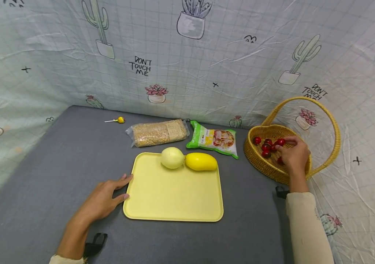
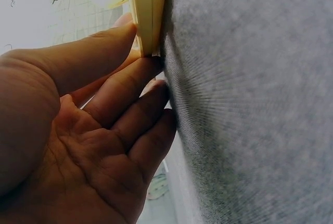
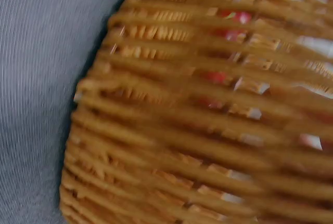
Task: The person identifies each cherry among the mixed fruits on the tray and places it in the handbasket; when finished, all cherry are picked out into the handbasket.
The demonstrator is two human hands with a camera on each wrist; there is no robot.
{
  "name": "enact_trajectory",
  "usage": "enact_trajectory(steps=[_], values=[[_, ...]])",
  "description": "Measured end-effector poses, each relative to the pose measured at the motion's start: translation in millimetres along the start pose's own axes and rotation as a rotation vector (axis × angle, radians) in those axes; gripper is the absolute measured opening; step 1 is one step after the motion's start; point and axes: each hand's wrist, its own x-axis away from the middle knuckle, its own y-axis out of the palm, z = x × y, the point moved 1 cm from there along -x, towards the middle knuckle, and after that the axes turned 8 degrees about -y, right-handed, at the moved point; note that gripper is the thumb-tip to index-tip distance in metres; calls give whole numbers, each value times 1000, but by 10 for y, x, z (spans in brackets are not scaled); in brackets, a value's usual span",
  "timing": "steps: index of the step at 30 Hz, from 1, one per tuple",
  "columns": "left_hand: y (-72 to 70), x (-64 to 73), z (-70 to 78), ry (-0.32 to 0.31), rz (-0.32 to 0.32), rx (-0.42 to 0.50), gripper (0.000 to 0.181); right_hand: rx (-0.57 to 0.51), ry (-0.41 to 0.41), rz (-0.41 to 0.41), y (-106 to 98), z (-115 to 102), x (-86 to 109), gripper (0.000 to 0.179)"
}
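Observation:
Reaching into the wicker basket [image 1: 256,167] at the right, my right hand [image 1: 296,156] pinches a red cherry [image 1: 280,142] between thumb and fingertips. Several other dark red cherries [image 1: 266,154] lie around it on the basket floor. In the right wrist view the woven wall [image 3: 156,146] hides the hand, and bits of red show through the gaps. My left hand [image 1: 103,198] touches the left edge of a pale yellow tray [image 1: 174,194], fingers extended. The left wrist view has its thumb [image 2: 99,52] against the tray's rim [image 2: 148,16].
A pale round fruit [image 1: 172,158] and a yellow oblong fruit [image 1: 201,161] sit at the tray's back edge. Behind lie a lollipop [image 1: 120,120], a clear bag of beige grains [image 1: 158,132] and a green snack packet [image 1: 214,139]. The basket's tall handle [image 1: 335,135] leans right, by the cloth backdrop.

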Motion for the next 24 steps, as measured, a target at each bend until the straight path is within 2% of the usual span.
enact_trajectory(steps=[11, 16, 21, 24], values=[[-20, 12, 0, -20, -10, -14, 64, 34, 111, -106, 33, 158, -109, 46], [-15, 11, 4, -17, -10, -19, 64, 102, 94, -143, 43, 223, -137, 40], [-8, 8, 7, -10, -4, -19, 64, 157, 47, -176, 33, 258, -150, 40], [-1, 4, 7, -6, -3, -15, 64, 174, 47, -197, 22, 253, -138, 42]])
